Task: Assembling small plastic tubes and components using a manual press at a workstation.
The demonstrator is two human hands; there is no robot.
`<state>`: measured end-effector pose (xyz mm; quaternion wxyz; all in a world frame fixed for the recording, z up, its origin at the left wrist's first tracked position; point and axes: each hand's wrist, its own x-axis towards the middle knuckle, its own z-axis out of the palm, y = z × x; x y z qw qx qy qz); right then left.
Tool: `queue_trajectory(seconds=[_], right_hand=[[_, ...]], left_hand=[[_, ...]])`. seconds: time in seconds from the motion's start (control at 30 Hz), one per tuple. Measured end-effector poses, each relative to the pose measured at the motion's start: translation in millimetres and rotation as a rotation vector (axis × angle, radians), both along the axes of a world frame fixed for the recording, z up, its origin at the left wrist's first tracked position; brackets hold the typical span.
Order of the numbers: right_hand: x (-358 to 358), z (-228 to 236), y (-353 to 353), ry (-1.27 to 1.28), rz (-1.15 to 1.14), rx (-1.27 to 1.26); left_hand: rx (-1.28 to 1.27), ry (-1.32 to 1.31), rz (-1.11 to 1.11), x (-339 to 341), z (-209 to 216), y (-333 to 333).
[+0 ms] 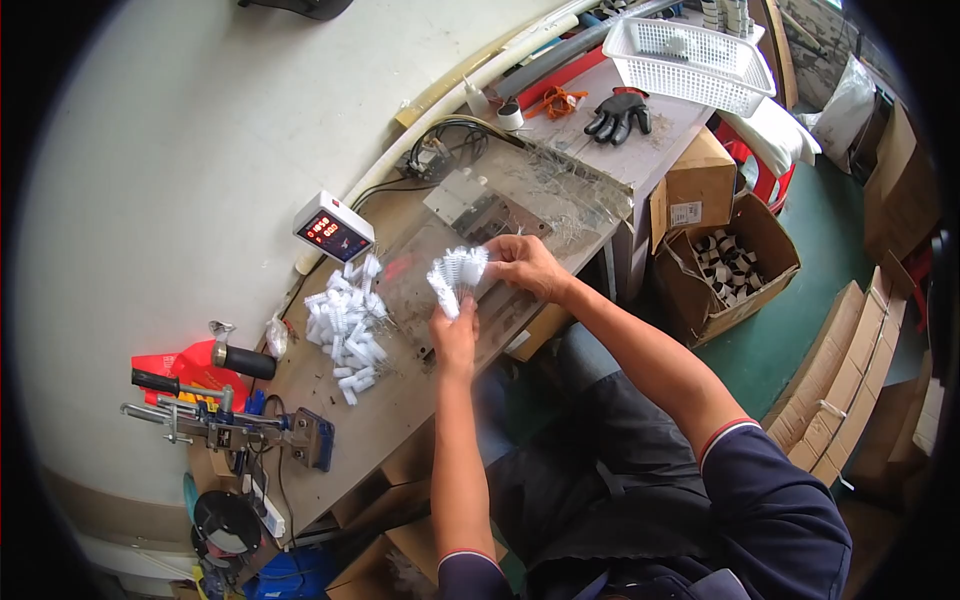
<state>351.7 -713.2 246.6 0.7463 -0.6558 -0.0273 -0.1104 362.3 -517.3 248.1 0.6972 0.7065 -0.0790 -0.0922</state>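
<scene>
2 navy sleeves [775, 495], 2 hands [532, 268], fingers [508, 249] pinching 1 white brush bunch [460, 266], 1 brush pile [345, 322]

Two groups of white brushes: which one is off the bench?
The fanned bunch gripped in the left hand, with the right hand at its right edge. The other group lies in a loose pile on the bench.

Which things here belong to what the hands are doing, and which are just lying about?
In use:
bunch of white bristly pieces, held in the left hand, right hand at its side
probably the pile of similar pieces on the bench

Apparently lying about:
black glove
white basket
open cardboard box
</scene>
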Motion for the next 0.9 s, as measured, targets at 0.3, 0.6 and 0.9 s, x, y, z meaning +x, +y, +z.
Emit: queue_trajectory(seconds=[0.3,0.6,0.9], right_hand=[[-2.8,7.5,-4.9,0.028,0.13,0.166],[-3.2,-3.1,-13.0,-0.001,0.147,0.218],[-6.7,5.3,-10.5,-0.011,0.173,0.169]], left_hand=[[-0.002,-0.007,-0.045,-2.2,-1.9,2.6],[0.057,-0.089,0.053,-11.2,-10.3,-8.0],[-0.096,-0.102,0.356,-64.4,-10.0,53.5]])
